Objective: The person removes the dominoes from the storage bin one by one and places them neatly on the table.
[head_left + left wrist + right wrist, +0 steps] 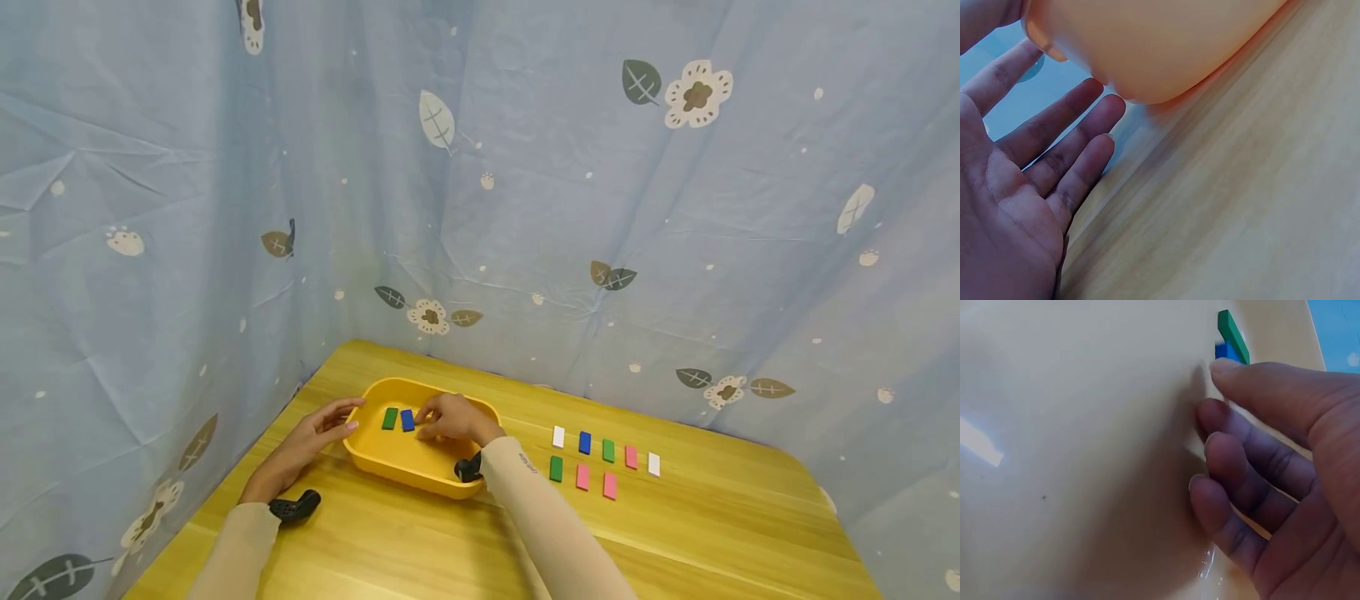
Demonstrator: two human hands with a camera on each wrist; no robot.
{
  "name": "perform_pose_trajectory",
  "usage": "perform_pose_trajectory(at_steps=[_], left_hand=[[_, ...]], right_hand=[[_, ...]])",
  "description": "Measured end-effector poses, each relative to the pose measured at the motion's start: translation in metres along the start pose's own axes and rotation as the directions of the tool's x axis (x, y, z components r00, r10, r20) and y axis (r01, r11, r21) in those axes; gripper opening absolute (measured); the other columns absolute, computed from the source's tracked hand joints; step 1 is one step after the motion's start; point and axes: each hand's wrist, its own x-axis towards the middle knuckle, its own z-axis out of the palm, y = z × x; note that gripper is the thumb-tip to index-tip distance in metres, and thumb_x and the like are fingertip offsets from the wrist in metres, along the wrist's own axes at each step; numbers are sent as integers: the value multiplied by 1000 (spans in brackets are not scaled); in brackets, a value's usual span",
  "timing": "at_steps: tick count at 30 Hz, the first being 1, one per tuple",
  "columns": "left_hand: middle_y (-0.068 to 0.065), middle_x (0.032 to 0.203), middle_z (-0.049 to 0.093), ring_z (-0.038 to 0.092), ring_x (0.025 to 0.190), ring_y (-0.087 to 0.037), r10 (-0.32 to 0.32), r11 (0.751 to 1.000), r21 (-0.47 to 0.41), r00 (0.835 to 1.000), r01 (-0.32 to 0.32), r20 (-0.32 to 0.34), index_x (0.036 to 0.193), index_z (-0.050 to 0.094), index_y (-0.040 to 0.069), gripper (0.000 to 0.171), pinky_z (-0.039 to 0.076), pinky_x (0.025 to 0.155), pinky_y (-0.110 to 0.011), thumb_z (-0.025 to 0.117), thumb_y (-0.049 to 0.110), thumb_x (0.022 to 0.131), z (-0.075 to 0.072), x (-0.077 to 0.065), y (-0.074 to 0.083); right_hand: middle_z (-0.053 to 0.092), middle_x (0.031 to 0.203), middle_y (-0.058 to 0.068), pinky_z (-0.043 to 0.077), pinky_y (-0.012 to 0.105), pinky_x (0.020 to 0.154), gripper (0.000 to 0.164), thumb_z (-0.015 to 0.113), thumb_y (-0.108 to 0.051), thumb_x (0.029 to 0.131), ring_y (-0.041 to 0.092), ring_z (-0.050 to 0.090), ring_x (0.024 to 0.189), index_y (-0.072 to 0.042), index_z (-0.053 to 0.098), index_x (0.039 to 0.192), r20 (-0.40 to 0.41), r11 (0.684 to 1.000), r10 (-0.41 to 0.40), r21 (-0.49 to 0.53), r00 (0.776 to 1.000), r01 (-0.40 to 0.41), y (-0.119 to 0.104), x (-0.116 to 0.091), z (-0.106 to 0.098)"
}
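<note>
Inside a yellow tray (416,477), a green block (390,418) and a blue block (407,420) lie side by side, slightly apart. My right hand (453,419) reaches into the tray just right of the blue block. In the right wrist view, its thumb and relaxed fingers stand apart with nothing seen between them, and the thumb partly hides the blue block (1221,350). Whether the thumb touches that block cannot be told. At the tray's left end, my left hand (311,437) touches the rim with thumb and forefinger; its other fingers (1054,119) extend along the outer wall.
Right of the tray, several flat blocks lie in two rows on the wooden table (712,525), among them a white block (558,437), a blue one (585,442) and a pink one (610,487). Patterned blue curtains (525,208) border the table at the back and left.
</note>
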Motion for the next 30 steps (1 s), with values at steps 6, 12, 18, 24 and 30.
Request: perform_pose_trajectory(at_steps=[6,12,18,24,30], left_hand=[[-8,159,39,36,143,-36,-4,1000,-7,1000,4,5,151,51,21,51,41,99,-15,65,32,104,0,-1,1],[-8,160,39,37,143,-35,-23,1000,-8,1000,23,10,152,50,23,52,41,99,-17,65,33,103,0,-1,3],[-8,159,39,38,142,-35,-26,1000,-1,1000,26,7,152,50,24,51,40,103,-24,64,34,104,-1,0,5],[-8,159,39,39,141,-34,-28,1000,-4,1000,29,6,152,50,23,51,40,102,-22,64,33,104,0,-1,5],[-7,159,40,39,142,-34,-29,999,-12,1000,29,8,152,51,24,51,38,110,-38,64,34,104,0,-1,4]], right_hand=[[69,75,-1,48,21,58,24,82,-19,90,15,59,57,-9,76,112,-34,1000,-8,6,999,8,0,4,4],[68,70,-2,47,22,59,42,85,-25,88,15,59,54,-10,74,125,-107,999,26,24,994,-24,1,9,11],[68,69,-1,49,25,55,43,88,-33,84,15,60,55,-12,76,119,-134,999,51,2,990,-51,-4,11,13],[66,72,-3,51,25,56,42,87,-33,85,14,61,57,-15,75,120,-123,996,71,-38,990,-77,-8,11,14],[64,71,-3,49,26,60,48,88,-41,83,13,61,59,-16,75,121,-137,993,74,-80,988,-86,-9,10,17]])
